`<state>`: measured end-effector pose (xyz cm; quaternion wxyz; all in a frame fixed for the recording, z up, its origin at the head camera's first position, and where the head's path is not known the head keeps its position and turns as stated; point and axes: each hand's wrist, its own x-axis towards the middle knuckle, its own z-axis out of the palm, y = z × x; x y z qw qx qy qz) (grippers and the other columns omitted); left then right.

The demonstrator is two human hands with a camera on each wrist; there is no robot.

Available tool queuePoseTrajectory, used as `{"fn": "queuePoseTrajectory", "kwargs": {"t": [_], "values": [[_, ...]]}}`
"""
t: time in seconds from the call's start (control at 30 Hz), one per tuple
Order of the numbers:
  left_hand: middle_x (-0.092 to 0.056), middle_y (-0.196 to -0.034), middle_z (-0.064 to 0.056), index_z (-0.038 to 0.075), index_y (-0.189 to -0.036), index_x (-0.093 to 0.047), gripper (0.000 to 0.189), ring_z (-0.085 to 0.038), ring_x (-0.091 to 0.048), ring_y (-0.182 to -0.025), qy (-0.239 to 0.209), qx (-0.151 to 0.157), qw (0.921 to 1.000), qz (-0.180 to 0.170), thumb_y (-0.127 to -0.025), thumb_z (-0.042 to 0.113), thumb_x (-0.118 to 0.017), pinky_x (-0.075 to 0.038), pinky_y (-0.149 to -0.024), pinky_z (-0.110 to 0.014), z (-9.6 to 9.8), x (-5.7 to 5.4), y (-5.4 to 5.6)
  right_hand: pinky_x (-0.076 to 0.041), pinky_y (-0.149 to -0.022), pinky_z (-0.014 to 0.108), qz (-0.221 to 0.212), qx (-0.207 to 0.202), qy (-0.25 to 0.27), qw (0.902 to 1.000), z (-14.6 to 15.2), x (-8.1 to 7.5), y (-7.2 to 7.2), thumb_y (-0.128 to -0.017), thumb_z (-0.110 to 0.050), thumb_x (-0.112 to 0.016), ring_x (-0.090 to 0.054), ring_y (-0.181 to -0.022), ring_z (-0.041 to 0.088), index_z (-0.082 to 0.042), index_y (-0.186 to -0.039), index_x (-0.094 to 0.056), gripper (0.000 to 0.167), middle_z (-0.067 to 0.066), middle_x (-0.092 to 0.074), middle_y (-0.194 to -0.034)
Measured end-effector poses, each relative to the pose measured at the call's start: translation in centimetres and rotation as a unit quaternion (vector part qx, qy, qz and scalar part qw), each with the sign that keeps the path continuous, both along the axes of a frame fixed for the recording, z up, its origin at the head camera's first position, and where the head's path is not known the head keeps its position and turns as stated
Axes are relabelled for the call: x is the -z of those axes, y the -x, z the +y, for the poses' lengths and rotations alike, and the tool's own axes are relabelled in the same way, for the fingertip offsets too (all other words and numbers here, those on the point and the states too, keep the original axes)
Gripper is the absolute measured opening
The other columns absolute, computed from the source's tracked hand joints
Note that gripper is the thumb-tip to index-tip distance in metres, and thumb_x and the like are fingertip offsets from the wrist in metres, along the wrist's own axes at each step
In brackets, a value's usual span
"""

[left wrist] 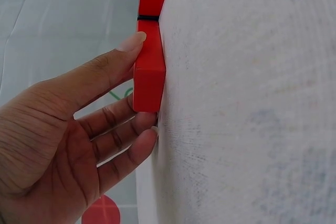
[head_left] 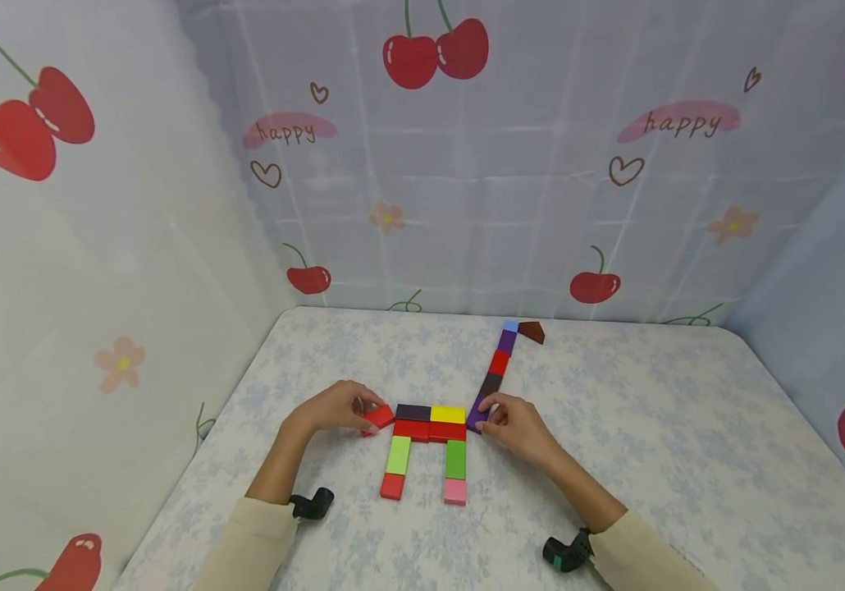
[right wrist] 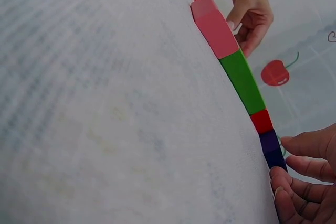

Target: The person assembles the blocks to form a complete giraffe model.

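My left hand (head_left: 337, 406) pinches a red block (head_left: 380, 416) lying slantwise at the left end of a flat block figure. In the left wrist view the thumb is on one face of that red block (left wrist: 149, 72), other fingers around its far side. My right hand (head_left: 522, 428) holds a purple block (head_left: 476, 414) between thumb and fingers, at the foot of a slanting row. The figure's middle has a black block (head_left: 413, 413) and a yellow block (head_left: 448, 414) above two red blocks. Below are a light green block (head_left: 398, 455) and a green block (head_left: 455, 460).
A small red block (head_left: 392, 486) and a pink block (head_left: 455, 492) end the lower columns. Up the slanting row come black, red, purple and light blue blocks, then a brown angled block (head_left: 532, 332). A cherry-printed curtain (head_left: 467, 205) encloses the patterned table (head_left: 637, 394).
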<state>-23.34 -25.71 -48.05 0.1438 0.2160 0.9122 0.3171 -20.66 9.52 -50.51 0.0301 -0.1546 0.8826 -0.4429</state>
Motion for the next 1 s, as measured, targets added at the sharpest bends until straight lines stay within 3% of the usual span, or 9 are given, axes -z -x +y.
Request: {"fn": "queuePoseTrajectory", "kwargs": {"t": [0.57, 0.8, 1.0], "values": [[-0.069, -0.096, 0.003, 0.010, -0.117, -0.077, 0.036, -0.016, -0.059, -0.077, -0.006, -0.002, 0.9998, -0.019, -0.082, 0.013, -0.086, -0.052, -0.067, -0.031, -0.10, 0.17, 0.18, -0.044, -0.055, 0.025, 0.000, -0.006, 0.003, 1.0000, 0.12, 0.36, 0.12, -0.089, -0.005, -0.078, -0.051, -0.062, 0.016, -0.005, -0.107, -0.067, 0.021, 0.002, -0.060, -0.075], [-0.068, -0.093, 0.003, 0.010, -0.118, -0.077, 0.037, -0.016, -0.059, -0.079, -0.008, 0.006, 0.9999, -0.013, -0.082, 0.013, -0.086, -0.052, -0.069, -0.030, -0.31, 0.20, 0.13, -0.045, -0.056, 0.025, 0.000, -0.005, 0.002, 1.0000, 0.06, 0.33, -0.04, -0.088, -0.006, -0.079, -0.052, -0.063, 0.016, -0.005, -0.107, -0.068, 0.022, 0.002, -0.061, -0.075], [-0.068, -0.092, 0.003, 0.013, -0.120, -0.076, 0.034, -0.017, -0.059, -0.080, -0.016, 0.000, 0.9996, -0.021, -0.087, 0.024, -0.082, -0.051, -0.070, -0.032, -0.56, 0.21, 0.29, -0.047, -0.056, 0.025, 0.013, -0.010, 0.001, 0.9999, 0.15, 0.38, 0.21, -0.088, -0.006, -0.079, -0.053, -0.062, 0.016, -0.005, -0.106, -0.067, 0.022, 0.001, -0.061, -0.074]]}}
